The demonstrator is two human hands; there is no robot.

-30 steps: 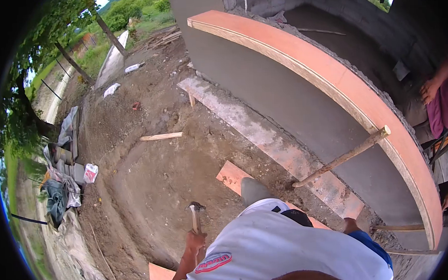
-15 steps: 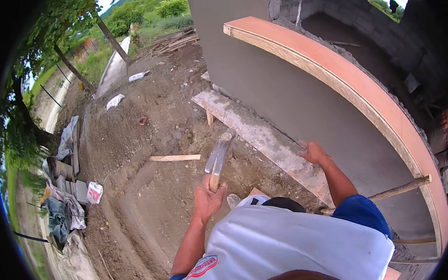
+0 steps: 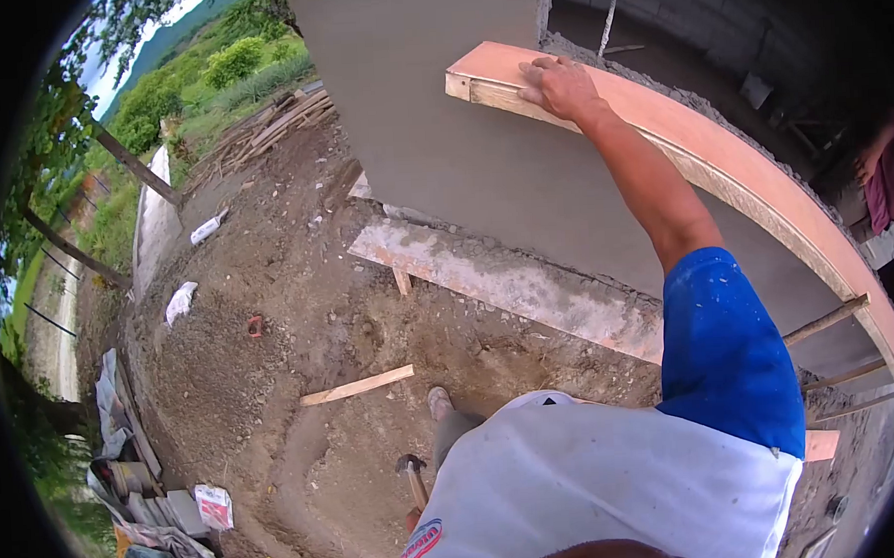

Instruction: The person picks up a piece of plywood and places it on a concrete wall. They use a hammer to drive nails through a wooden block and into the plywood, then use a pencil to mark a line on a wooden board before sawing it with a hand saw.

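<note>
Our right hand point(image 3: 558, 87) lies flat, fingers spread, on the near end of the orange board point(image 3: 722, 182), gripping nothing. The board runs along the top of the grey wall point(image 3: 441, 140), its edge just over the wall's smooth face. Further along, thin wooden props point(image 3: 825, 319) lean up under it.

The hammer point(image 3: 413, 472) is well apart from the board, low at our left side, head up, above the bare earth. Only a sliver of our left hand point(image 3: 411, 521) shows past the white shirt, so we cannot tell how it grips the handle.

By our judgement the board is already seated and propped, and the wall face below looks finished. The hammer is not raised at anything.

At the wall's foot a mortar-splashed plank point(image 3: 507, 281) lies along it. A loose strip of wood point(image 3: 357, 386) lies on the ground near our shoe point(image 3: 438, 403). Another person's sleeve point(image 3: 892, 180) shows behind the wall at the right edge.
</note>
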